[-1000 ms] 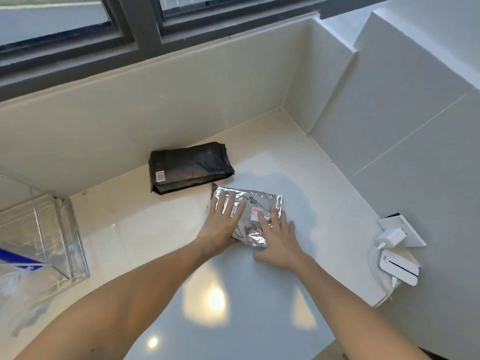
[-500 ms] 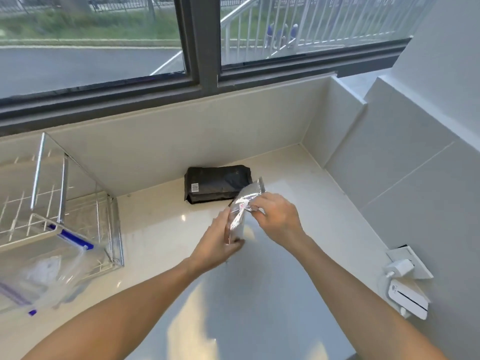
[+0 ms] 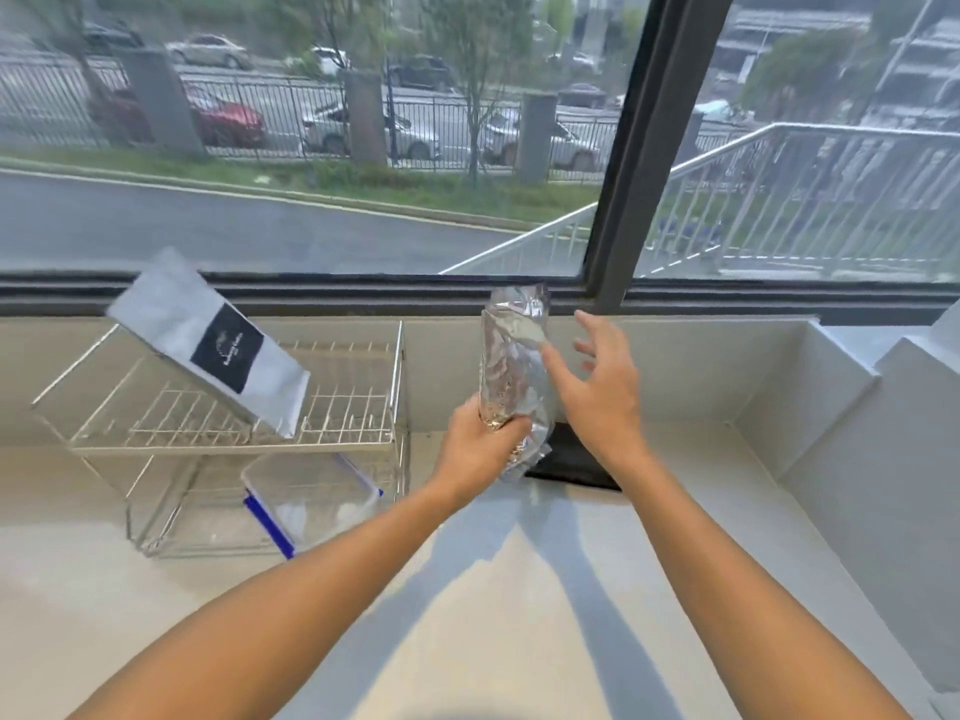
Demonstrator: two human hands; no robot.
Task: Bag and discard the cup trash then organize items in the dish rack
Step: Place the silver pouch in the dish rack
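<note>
A crinkled silver foil pouch (image 3: 511, 350) stands upright above the counter, gripped near its bottom by my left hand (image 3: 480, 444). My right hand (image 3: 597, 381) hovers just right of the pouch with fingers spread, a fingertip close to its side. To the left stands a two-tier wire dish rack (image 3: 363, 436). A white bag with a black label (image 3: 208, 343) leans tilted on its upper tier. A clear plastic container with blue clips (image 3: 311, 498) sits on its lower level.
A black flat package (image 3: 569, 462) lies on the pale counter (image 3: 493, 615) behind my hands, partly hidden. The tiled backsplash (image 3: 701, 366) and a large window run along the back. A side wall (image 3: 883, 459) closes the right.
The pouch has been lifted from flat on the counter to upright in my left hand. My right hand has let go and opened. The view has tilted up toward the rack and window.
</note>
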